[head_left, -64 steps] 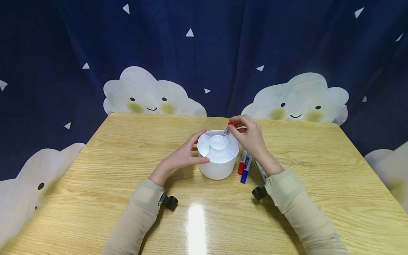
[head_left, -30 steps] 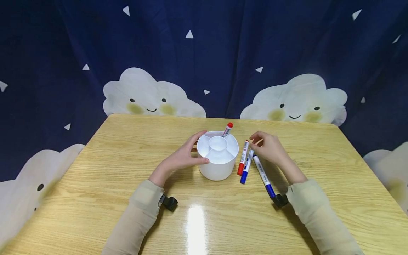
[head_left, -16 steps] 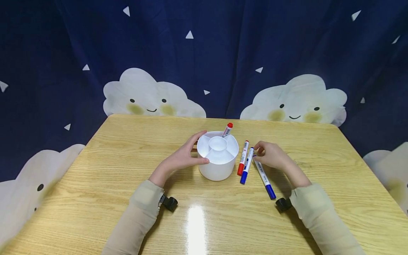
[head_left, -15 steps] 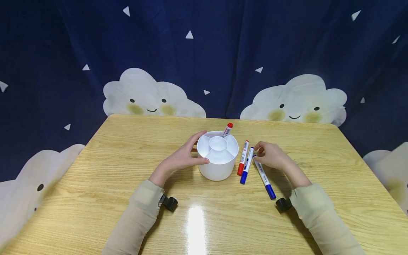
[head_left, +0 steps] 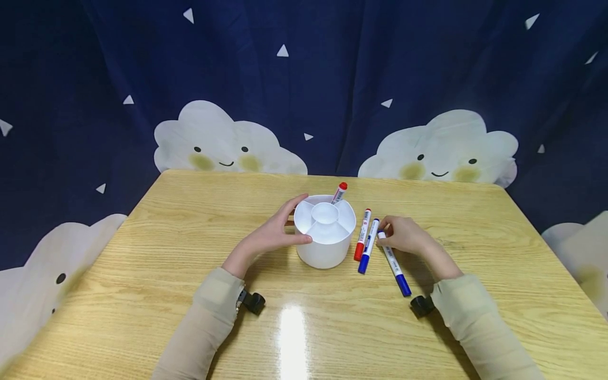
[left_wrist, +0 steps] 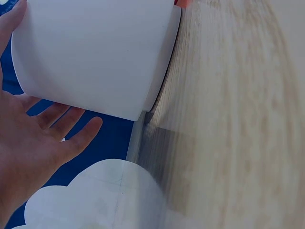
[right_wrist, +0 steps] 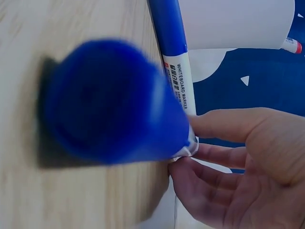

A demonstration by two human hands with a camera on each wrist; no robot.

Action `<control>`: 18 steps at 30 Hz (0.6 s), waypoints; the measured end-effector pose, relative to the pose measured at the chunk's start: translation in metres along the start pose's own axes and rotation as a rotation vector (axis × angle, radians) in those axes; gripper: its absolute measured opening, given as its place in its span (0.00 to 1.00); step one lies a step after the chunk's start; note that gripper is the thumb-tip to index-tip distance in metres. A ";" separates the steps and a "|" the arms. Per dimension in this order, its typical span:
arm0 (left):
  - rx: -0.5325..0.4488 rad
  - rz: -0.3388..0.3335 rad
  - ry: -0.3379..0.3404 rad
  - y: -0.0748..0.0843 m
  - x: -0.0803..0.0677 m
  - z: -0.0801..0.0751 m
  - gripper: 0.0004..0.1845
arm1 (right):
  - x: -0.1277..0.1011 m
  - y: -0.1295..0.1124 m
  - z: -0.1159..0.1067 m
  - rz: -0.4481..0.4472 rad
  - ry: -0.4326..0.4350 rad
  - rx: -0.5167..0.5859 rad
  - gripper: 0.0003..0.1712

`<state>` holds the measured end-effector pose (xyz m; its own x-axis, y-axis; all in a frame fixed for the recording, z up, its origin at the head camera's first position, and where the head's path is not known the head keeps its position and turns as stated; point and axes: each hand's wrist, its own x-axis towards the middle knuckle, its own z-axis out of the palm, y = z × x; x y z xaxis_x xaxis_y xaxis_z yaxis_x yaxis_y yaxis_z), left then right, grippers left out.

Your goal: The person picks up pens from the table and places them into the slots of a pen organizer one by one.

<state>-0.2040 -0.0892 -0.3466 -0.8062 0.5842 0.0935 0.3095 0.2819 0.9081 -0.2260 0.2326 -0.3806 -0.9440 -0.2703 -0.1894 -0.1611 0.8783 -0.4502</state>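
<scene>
The right hand (head_left: 404, 236) pinches the white end of a blue marker (head_left: 393, 263) lying on the table (head_left: 142, 274) at four o'clock from the cup (head_left: 325, 231), which the left hand (head_left: 275, 232) cups with spread fingers. A firmer mid-barrel hold would likely lift it clear of the two markers (head_left: 365, 241) between it and the cup.

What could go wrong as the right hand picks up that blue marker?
1. The right hand pinches only the far end of the blue marker; lifted so, it may swing or slip.
2. Two more markers lie close beside it and could be knocked rolling.
3. The red marker leans in the holder, which the left hand steadies; a bump could tip it.
</scene>
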 end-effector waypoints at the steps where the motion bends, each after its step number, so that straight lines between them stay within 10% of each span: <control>1: 0.000 0.001 0.000 0.000 0.000 0.000 0.48 | 0.000 0.000 0.000 -0.001 -0.001 0.003 0.21; 18: 0.023 0.007 0.000 0.002 0.000 0.000 0.48 | -0.004 -0.006 -0.012 -0.022 0.025 -0.017 0.18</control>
<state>-0.2035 -0.0890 -0.3450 -0.8039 0.5864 0.0996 0.3266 0.2953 0.8979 -0.2247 0.2335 -0.3670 -0.9470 -0.2796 -0.1581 -0.1862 0.8789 -0.4391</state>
